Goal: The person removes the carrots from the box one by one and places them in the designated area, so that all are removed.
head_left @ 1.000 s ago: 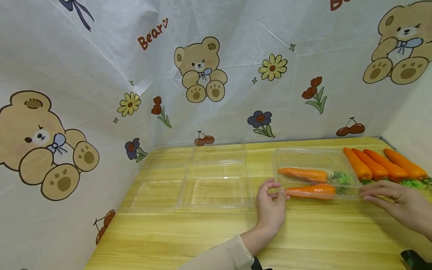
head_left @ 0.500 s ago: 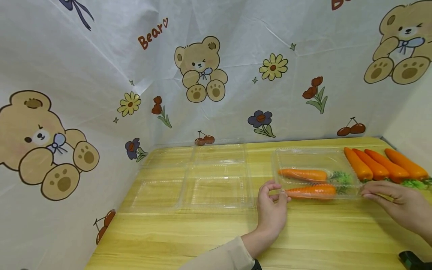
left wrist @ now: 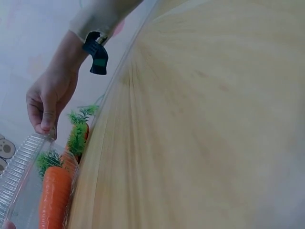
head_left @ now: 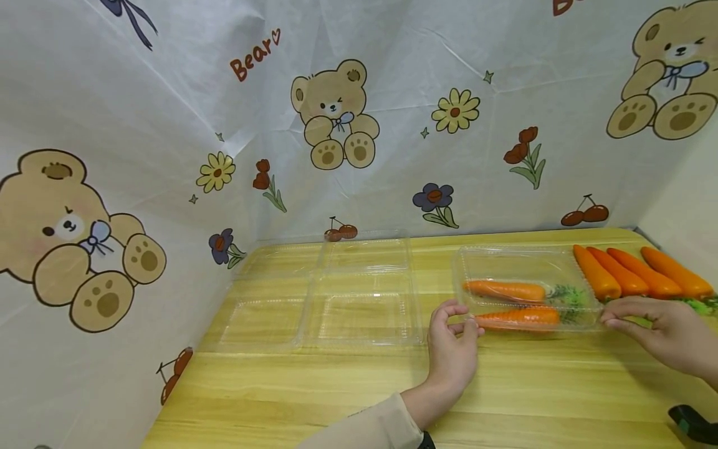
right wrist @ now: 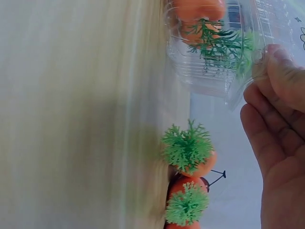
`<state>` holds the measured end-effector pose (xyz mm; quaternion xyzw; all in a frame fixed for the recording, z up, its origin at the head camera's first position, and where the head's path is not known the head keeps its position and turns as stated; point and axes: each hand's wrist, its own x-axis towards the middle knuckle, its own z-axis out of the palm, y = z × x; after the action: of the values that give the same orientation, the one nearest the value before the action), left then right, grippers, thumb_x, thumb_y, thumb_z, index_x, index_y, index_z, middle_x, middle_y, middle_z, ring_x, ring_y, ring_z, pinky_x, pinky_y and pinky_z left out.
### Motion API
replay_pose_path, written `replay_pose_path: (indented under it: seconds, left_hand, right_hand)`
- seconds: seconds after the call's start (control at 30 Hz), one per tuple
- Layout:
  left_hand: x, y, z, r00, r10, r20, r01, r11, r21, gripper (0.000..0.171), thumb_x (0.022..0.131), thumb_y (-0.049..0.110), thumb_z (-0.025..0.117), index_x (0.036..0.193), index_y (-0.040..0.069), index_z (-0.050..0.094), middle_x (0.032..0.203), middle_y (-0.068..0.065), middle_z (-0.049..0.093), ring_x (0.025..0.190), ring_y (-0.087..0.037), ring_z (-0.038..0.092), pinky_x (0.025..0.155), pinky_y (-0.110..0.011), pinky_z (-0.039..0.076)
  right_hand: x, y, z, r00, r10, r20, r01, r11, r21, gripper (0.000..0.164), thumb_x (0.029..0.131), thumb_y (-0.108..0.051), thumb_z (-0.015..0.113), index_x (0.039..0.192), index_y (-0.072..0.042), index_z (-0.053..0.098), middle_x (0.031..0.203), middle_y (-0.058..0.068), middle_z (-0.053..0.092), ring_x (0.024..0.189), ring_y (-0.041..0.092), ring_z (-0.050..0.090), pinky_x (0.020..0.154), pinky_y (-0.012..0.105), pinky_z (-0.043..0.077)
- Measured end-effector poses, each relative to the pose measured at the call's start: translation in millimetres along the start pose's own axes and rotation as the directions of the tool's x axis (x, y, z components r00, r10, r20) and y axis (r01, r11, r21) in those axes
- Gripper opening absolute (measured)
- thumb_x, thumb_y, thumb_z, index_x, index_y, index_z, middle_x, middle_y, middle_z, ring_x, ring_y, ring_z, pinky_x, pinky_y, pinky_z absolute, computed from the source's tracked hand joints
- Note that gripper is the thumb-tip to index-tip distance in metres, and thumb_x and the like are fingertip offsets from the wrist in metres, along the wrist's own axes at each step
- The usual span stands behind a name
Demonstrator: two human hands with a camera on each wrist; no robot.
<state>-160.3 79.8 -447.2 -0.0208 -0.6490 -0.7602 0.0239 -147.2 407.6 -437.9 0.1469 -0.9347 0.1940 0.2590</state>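
A clear plastic clamshell box (head_left: 521,265) sits at the right of the wooden table, with its lid down. Through it show two orange carrots, a rear one (head_left: 505,290) and a front one (head_left: 518,318), their green tops (right wrist: 214,47) toward the right end. My left hand (head_left: 453,349) pinches the box's front left corner between thumb and fingers. At the front right corner, my right hand (head_left: 662,330) pinches the rim; in the right wrist view its thumb and forefinger meet on the plastic edge. Only a fingertip of the left hand enters the left wrist view.
Right of the box, several loose carrots (head_left: 597,274) lie side by side, green tops toward me. More clear plastic boxes (head_left: 364,342) stand open at the table's left. A white cloth wall (head_left: 387,199) with printed bears rises behind the table.
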Motion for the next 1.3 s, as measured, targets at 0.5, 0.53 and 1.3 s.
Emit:
replay_pose_path:
  seconds: [0.5,0.53,1.3]
  left_hand:
    - [0.8,-0.4,-0.3,1.000,-0.003,0.010,0.003,1.000,0.002,0.014,0.097,0.000,0.063,0.108,0.008,0.064,0.134,0.003,0.055,0.080,-0.011,0.069,0.064,-0.018,0.057]
    - [0.9,-0.6,-0.3,1.000,-0.003,0.007,0.003,1.000,0.004,0.014,0.097,0.000,0.063,0.109,0.008,0.064,0.134,0.003,0.055,0.080,-0.011,0.069,0.064,-0.018,0.057]
    - [3.7,1.1,-3.5,0.999,-0.047,-0.009,0.047,0.999,0.024,0.034,0.096,-0.003,0.064,0.120,0.020,0.057,0.101,-0.005,0.061,0.085,-0.025,0.072,0.053,-0.018,0.047]
  right_hand:
    - [12,4,-11,0.986,0.026,0.165,-0.035,0.998,0.050,0.020,0.080,-0.003,0.083,0.086,-0.022,0.078,0.083,-0.029,0.067,0.074,-0.015,0.059,0.057,0.009,0.049]
    - [13,4,-12,0.982,0.029,0.187,-0.041,0.997,0.061,0.019,0.082,-0.004,0.082,0.087,-0.021,0.079,0.083,-0.029,0.068,0.075,-0.015,0.059,0.057,0.011,0.050]
    - [23,1,-28,0.988,-0.148,0.054,0.149,0.989,-0.018,0.034,0.074,0.007,0.083,0.091,-0.023,0.076,0.093,-0.030,0.063,0.084,-0.017,0.056,0.066,0.003,0.046]
